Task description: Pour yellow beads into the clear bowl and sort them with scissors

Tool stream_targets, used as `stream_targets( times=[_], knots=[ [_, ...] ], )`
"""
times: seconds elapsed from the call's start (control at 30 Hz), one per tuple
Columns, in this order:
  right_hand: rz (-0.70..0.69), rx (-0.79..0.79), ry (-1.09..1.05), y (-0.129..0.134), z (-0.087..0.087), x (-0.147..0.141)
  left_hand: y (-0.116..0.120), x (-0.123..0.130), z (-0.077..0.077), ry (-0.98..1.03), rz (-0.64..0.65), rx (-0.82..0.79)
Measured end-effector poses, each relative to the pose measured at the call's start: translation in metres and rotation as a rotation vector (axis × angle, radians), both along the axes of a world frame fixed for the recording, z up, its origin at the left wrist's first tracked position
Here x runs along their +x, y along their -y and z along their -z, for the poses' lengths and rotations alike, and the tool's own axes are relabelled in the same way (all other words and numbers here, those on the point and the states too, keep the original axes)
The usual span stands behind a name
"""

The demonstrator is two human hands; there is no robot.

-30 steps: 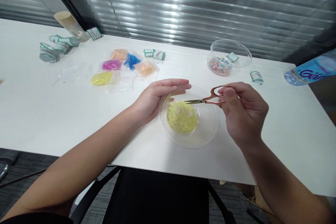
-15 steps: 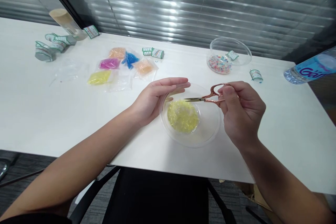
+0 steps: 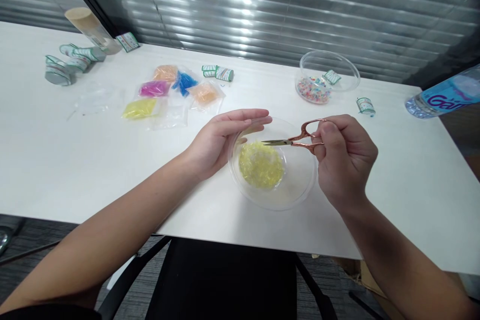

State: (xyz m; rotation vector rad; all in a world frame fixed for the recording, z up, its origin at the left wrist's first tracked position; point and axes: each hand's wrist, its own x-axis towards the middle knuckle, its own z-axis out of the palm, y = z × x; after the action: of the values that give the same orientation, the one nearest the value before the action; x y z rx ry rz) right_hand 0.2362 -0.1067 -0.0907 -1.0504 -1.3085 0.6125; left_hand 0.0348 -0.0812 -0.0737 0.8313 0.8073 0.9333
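Note:
A clear plastic bowl (image 3: 296, 180) with short yellow shreds (image 3: 261, 166) in its bottom is in front of me. Against its far left side rests my left hand (image 3: 225, 140), fingers stretched out and partly seen through the clear wall. My right hand (image 3: 343, 155) grips small copper-coloured scissors (image 3: 300, 139) by their handles. Their blades point left over the bowl, above the shreds, and look almost closed.
Bags of yellow (image 3: 139, 108), pink (image 3: 154, 88), blue (image 3: 184, 82) and orange (image 3: 204, 93) material lie at the back left. A second clear bowl (image 3: 348, 87) holds coloured bits. A water bottle (image 3: 442, 97) lies at right. Patterned rolls (image 3: 224, 74) and a beige-capped container (image 3: 88, 25) are along the back.
The view has shifted very slightly. My right hand and the scissors have moved a touch to the left; my left hand stays at the bowl's side.

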Motion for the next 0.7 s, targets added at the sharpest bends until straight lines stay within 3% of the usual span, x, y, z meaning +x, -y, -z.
stream_targets(
  times=[0.33,0.7],
  knots=[
    [0.047,0.081,0.077,-0.0016,0.0023,0.0031,0.0007,-0.0004,0.0007,-0.003,0.011,0.004],
    [-0.007,0.009,0.002,0.0019,0.0006,0.0027,0.0016,0.0004,0.001,-0.04,0.021,0.009]
  ],
)
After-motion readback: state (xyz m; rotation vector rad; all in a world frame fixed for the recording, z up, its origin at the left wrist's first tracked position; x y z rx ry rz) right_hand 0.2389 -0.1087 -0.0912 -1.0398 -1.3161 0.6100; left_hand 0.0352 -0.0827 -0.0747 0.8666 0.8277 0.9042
